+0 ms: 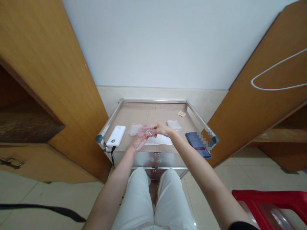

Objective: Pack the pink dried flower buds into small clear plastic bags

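Observation:
Above the middle of a small low table (144, 110), my left hand (141, 138) supports a clear plastic bag (148, 130), its fingers partly covered by the film. My right hand (161, 128) pinches the bag's right edge between thumb and fingers. Whether anything is inside the bag is too small to tell. Under the hands lies a white sheet of paper (161, 140), partly hidden. Flat clear packets (134, 128) lie just left of the hands, and another whitish clear packet (174, 125) lies to the right.
A white power bank (116, 135) with a black strap lies at the table's left, a phone (196, 143) at the right. A small tan card (181, 114) sits near the back. Wooden cabinets (79, 95) flank the table. A red stool (268, 196) stands at lower right.

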A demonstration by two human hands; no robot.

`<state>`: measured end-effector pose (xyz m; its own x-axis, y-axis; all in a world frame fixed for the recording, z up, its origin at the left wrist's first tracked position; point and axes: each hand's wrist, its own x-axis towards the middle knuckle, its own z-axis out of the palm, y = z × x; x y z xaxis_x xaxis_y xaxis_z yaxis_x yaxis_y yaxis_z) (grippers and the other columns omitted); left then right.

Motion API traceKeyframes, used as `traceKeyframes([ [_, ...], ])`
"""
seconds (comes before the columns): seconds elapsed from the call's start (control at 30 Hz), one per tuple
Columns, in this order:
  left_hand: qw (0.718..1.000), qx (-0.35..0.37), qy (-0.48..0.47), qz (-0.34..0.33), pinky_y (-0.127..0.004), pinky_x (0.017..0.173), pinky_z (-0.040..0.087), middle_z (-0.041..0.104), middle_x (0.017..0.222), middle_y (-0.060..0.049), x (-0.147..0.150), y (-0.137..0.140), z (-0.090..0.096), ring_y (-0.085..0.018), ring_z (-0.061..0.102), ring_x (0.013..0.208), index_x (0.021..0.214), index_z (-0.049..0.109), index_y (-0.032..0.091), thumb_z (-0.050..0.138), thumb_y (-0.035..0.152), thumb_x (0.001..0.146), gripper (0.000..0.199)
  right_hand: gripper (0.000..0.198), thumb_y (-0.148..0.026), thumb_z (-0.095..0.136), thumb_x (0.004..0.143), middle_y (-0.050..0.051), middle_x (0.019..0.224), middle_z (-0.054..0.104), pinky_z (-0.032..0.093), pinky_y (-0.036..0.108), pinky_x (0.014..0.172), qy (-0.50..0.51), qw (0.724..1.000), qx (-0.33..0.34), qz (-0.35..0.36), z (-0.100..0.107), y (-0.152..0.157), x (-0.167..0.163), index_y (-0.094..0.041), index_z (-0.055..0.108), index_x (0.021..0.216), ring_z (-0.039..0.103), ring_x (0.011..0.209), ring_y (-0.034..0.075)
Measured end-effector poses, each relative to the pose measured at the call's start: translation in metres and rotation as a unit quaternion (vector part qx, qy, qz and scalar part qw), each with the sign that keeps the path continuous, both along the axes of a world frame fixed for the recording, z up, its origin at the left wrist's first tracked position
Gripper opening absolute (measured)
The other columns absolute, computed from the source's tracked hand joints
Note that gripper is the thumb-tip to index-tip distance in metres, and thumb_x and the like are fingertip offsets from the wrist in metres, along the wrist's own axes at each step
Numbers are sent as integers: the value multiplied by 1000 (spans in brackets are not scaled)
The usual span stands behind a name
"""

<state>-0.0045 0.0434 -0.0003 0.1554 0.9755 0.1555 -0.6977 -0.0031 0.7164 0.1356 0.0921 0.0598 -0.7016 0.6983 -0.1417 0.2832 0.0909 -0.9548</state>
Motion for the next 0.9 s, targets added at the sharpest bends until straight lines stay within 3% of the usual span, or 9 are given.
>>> traceKeyframes([
  [0.17, 1000, 2, 3, 1, -29, 83, 39, 59, 97, 0, -2, -2, 1, -13, 56, 85, 102, 52, 26, 72, 16, 54, 53, 35, -15, 57, 61, -6, 43, 47, 29, 17, 40, -3, 1000, -8, 0, -2, -2, -1, -11, 63, 94, 35, 39, 3],
  [0.3, 1000, 5, 10, -4, -29, 85, 38, 59, 99, -1, -3, -4, 4, -14, 56, 87, 101, 52, 26, 72, 16, 52, 54, 26, -24, 59, 62, -4, 42, 46, 28, 17, 39, -8, 1000, -3, 11, -2, -1, 0, -9, 66, 82, 35, 40, 4],
  [0.63, 999, -27, -11, 28, -28, 88, 37, 58, 106, -4, -5, 3, -2, -14, 52, 100, 92, 55, 20, 68, 9, 56, 40, 33, -40, 63, 61, -4, 46, 48, 29, 18, 40, 5, 1000, -13, 6, -6, 0, -2, -10, 64, 74, 37, 42, 4],
  [0.77, 998, -32, -26, 44, -26, 86, 40, 60, 103, -3, -10, 10, -8, -13, 53, 98, 88, 57, 19, 65, 7, 58, 34, 31, -41, 59, 65, 0, 51, 54, 29, 18, 40, 41, 998, -46, -24, -6, -1, 3, -10, 61, 65, 41, 42, 4],
  [0.9, 997, -58, -17, 51, -25, 82, 42, 61, 101, -4, -15, 17, -16, -13, 55, 96, 86, 58, 17, 63, 5, 59, 31, 29, -37, 59, 66, 0, 51, 55, 31, 18, 41, 78, 990, -59, -101, -10, 4, 14, -10, 62, 74, 43, 41, 5],
])
